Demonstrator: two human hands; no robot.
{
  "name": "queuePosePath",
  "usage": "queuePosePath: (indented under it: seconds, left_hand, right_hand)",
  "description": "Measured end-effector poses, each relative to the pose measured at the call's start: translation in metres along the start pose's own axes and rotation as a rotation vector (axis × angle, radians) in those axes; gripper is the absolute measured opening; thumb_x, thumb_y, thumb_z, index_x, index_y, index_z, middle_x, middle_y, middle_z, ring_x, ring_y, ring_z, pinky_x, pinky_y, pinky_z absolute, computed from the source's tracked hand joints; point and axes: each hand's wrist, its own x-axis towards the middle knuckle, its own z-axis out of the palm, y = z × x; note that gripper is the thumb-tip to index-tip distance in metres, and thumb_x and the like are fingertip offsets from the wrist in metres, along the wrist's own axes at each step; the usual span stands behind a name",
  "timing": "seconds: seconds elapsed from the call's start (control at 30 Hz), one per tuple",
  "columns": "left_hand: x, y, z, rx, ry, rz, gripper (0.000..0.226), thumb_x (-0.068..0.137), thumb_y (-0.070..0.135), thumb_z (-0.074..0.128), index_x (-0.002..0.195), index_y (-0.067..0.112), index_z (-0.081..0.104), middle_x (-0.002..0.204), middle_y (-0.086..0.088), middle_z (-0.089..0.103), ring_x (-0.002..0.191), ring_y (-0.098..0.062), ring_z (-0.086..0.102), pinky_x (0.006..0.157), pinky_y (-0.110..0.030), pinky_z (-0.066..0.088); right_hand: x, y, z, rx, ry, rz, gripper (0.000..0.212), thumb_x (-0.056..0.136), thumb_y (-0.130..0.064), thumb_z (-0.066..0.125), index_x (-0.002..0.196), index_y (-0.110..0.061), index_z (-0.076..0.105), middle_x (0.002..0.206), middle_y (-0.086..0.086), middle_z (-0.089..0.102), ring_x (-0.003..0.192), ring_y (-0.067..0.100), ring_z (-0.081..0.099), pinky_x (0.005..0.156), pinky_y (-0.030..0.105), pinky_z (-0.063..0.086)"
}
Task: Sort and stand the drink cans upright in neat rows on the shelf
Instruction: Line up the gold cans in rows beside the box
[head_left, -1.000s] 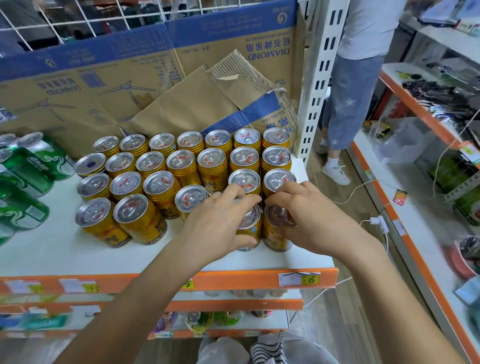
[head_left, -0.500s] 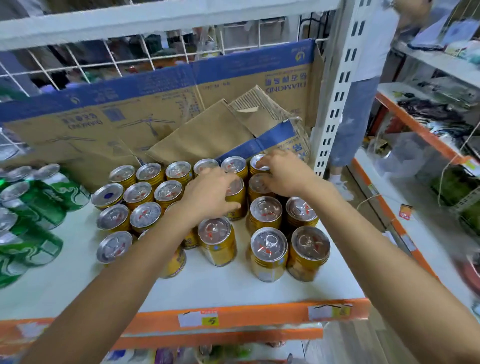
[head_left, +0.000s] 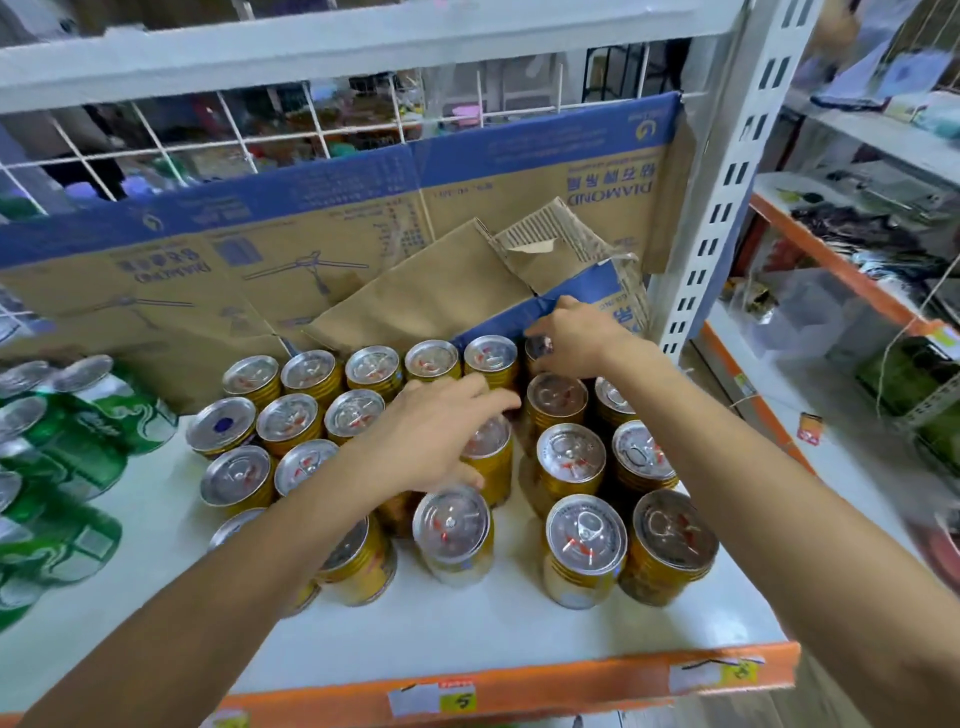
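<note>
Several gold drink cans (head_left: 584, 540) stand upright in rows on the white shelf (head_left: 467, 639). My left hand (head_left: 431, 436) reaches over the middle of the group. Its fingers and thumb curl round the top of one gold can (head_left: 491, 462) in the third row. My right hand (head_left: 576, 338) is at the back right corner. Its fingers curl over the top of a back-row gold can (head_left: 537, 345), which is mostly hidden. A gap runs between the front cans left and right of centre.
Green cans (head_left: 78, 452) lie on their sides at the shelf's left end. Flattened cardboard (head_left: 311, 249) leans against the wire back, with a loose piece right behind the back row. A white slotted post (head_left: 727, 182) bounds the right side. An orange price rail (head_left: 519, 691) edges the front.
Both hands have left the front-row cans and reached deeper. The right hand went to the back corner and the left to the middle rows. The view has come closer to the shelf.
</note>
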Motion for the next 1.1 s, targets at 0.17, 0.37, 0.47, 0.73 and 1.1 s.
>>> queuePosePath:
  seconds: [0.17, 0.37, 0.47, 0.73, 1.1]
  left_hand:
    - [-0.009, -0.016, -0.014, -0.05, -0.109, 0.029, 0.059, 0.075, 0.068, 0.056, 0.125, 0.036, 0.054, 0.112, 0.01, 0.052, 0.107, -0.013, 0.044, 0.091, -0.038, 0.043]
    - [0.044, -0.037, -0.016, -0.1, 0.134, -0.198, 0.05, 0.087, 0.05, 0.058, 0.128, 0.022, 0.053, 0.118, -0.005, 0.058, 0.109, -0.024, 0.052, 0.088, -0.035, 0.041]
    - [0.071, -0.033, -0.011, 0.031, 0.007, -0.238, 0.064, 0.08, 0.064, 0.058, 0.123, 0.017, 0.051, 0.118, -0.009, 0.06, 0.112, -0.031, 0.049, 0.088, -0.041, 0.042]
    - [0.081, -0.031, -0.012, -0.059, 0.028, -0.257, 0.063, 0.076, 0.053, 0.071, 0.127, 0.019, 0.056, 0.119, -0.012, 0.063, 0.111, -0.032, 0.055, 0.089, -0.04, 0.045]
    - [0.079, -0.031, -0.007, 0.038, 0.077, -0.099, 0.036, 0.088, 0.027, 0.066, 0.123, 0.029, 0.06, 0.117, -0.01, 0.049, 0.105, -0.031, 0.054, 0.083, -0.039, 0.046]
  right_hand:
    - [0.002, 0.0, -0.003, 0.003, -0.003, 0.002, 0.034, 0.09, -0.036, 0.051, 0.121, -0.024, 0.058, 0.118, 0.014, 0.047, 0.108, 0.032, 0.05, 0.076, 0.031, 0.034]
    - [-0.002, 0.0, -0.003, 0.0, 0.01, -0.007, 0.037, 0.095, -0.036, 0.047, 0.13, -0.024, 0.053, 0.123, 0.015, 0.044, 0.111, 0.035, 0.05, 0.087, 0.034, 0.039]
    - [0.0, 0.0, 0.0, 0.019, 0.009, 0.008, 0.037, 0.094, -0.036, 0.048, 0.128, -0.026, 0.054, 0.122, 0.015, 0.042, 0.108, 0.037, 0.049, 0.086, 0.035, 0.039]
    - [0.004, -0.001, -0.001, 0.031, 0.01, 0.019, 0.038, 0.092, -0.038, 0.051, 0.127, -0.025, 0.056, 0.121, 0.015, 0.044, 0.109, 0.035, 0.049, 0.084, 0.036, 0.041]
    - [0.002, -0.003, -0.003, 0.048, 0.027, 0.011, 0.033, 0.093, -0.032, 0.05, 0.123, -0.023, 0.059, 0.119, 0.015, 0.046, 0.108, 0.035, 0.05, 0.083, 0.034, 0.041]
